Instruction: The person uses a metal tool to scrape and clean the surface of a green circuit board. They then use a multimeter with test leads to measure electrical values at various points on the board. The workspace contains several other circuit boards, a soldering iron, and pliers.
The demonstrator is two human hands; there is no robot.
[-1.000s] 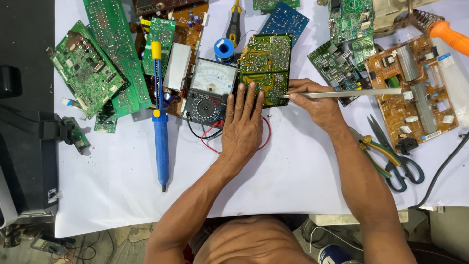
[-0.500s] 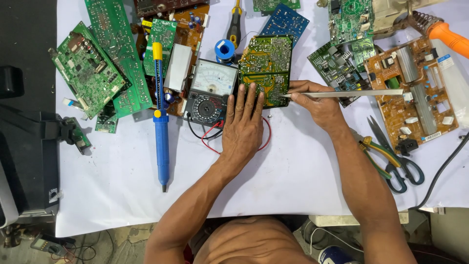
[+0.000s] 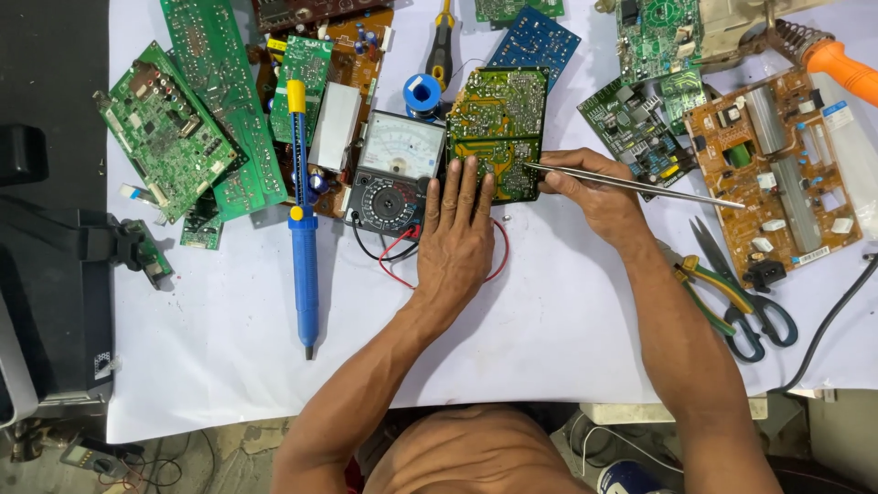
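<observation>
My left hand (image 3: 457, 236) lies flat, fingers spread, with its fingertips on the near edge of a yellow-green circuit board (image 3: 498, 123). My right hand (image 3: 599, 190) grips long metal tweezers (image 3: 640, 185); their tips touch the board's right side and their back end points right. An analog multimeter (image 3: 395, 172) sits just left of my left hand, and its red and black leads (image 3: 395, 258) loop under that hand.
A blue desoldering pump (image 3: 303, 242) lies upright at the left. Several green boards (image 3: 197, 128) crowd the back left, a brown board (image 3: 777, 169) lies at right. Scissors and pliers (image 3: 739, 297) rest near my right forearm. A solder spool (image 3: 422, 91) sits behind the multimeter.
</observation>
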